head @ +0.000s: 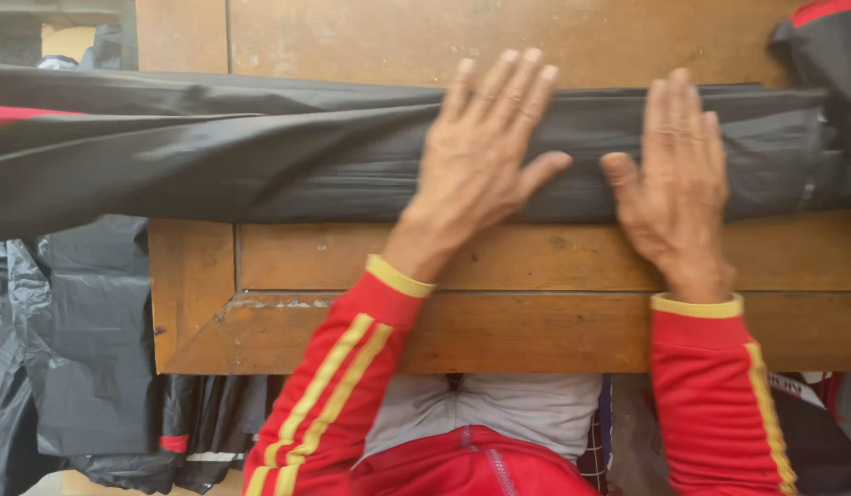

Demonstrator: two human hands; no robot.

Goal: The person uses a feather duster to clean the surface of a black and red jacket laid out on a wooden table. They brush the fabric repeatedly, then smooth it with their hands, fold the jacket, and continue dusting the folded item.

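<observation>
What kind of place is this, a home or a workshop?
Probably a small garment workshop or packing spot. Both hands, left and right, press flat on folded black fabric on a worn wooden table, and more dark garments hang beside it.

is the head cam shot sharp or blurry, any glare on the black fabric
Head view: mostly sharp, left hand and right hand crisp; soft even light, faint sheen but no hard glare on the folded black fabric; wooden table evenly lit.

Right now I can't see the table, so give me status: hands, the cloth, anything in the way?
Left hand and right hand flat, open, pressing the folded black garment. Garment lies across the wooden table. Nothing between the hands.
</observation>
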